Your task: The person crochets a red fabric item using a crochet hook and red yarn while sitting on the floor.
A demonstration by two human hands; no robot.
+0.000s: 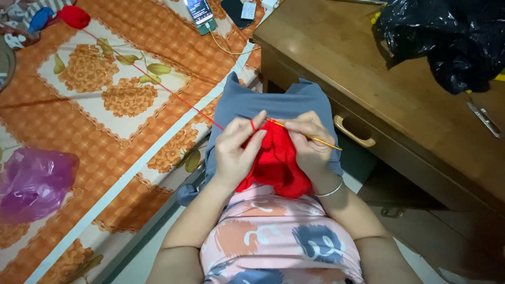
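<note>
From the head camera, looking straight down into the lap: both hands are busy on a red crochet piece, which hangs between them over grey trousers and a patterned pink top. The left hand is curled closed around the left edge of the fabric, with the red yarn strand looped over its raised forefinger — taut, running up and away to the left. The right hand is closed too, pinching a slim yellow crochet hook whose tip sits at the top edge of the red work, handle poking out to the right past the knuckles; a silver bangle rides on that wrist. Follow the strand and it crosses an orange floral bedspread all the way to a red yarn ball at the top left corner. A purple plastic bag lies on the bed at the left edge, well apart from the hands. Up top, a phone with a lit screen rests on the bedspread, cable attached. To the right — a wooden tabletop with a drawer handle below its edge, carrying a crumpled black plastic bag and small snips near the right edge.
</note>
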